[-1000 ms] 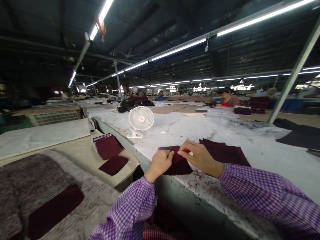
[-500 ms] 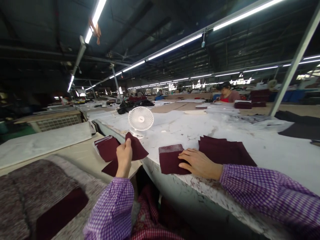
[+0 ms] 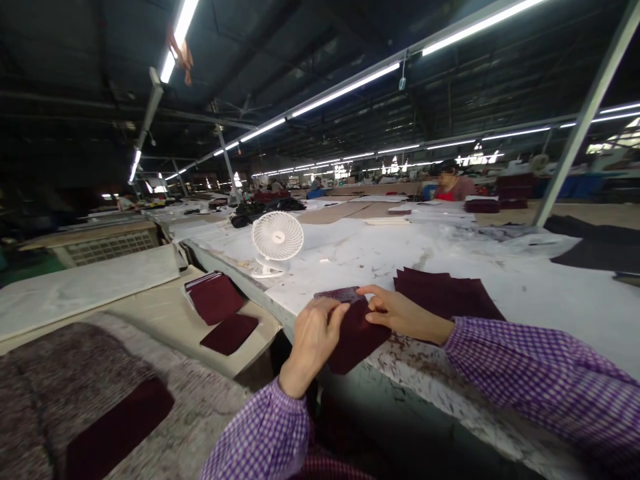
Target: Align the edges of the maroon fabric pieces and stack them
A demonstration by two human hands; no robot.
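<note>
My left hand [image 3: 315, 330] pinches the top edge of a maroon fabric piece [image 3: 356, 340] between thumb and fingers. The piece lies over the front edge of the white-covered table, its lower corner hanging past the edge. Beneath its top shows a strip of another piece with a greyish band [image 3: 337, 293]. My right hand [image 3: 400, 313] rests at the piece's upper right, thumb touching the cloth and index finger stretched over the band; its fingers are apart. Just behind the right hand lies a fanned stack of maroon pieces [image 3: 445, 293].
A small white fan [image 3: 277, 237] stands on the white-covered table [image 3: 320, 260]. To the left, a maroon stack [image 3: 213, 298] and a single piece [image 3: 230, 335] lie on a beige surface. A speckled board [image 3: 200, 393] is nearer. A person [image 3: 457, 187] sits across the table.
My left hand has brought the maroon piece rightward from the beige surface onto the banded piece. My right hand has lifted from lying flat, its fingers now curved at the cloth's edge.
</note>
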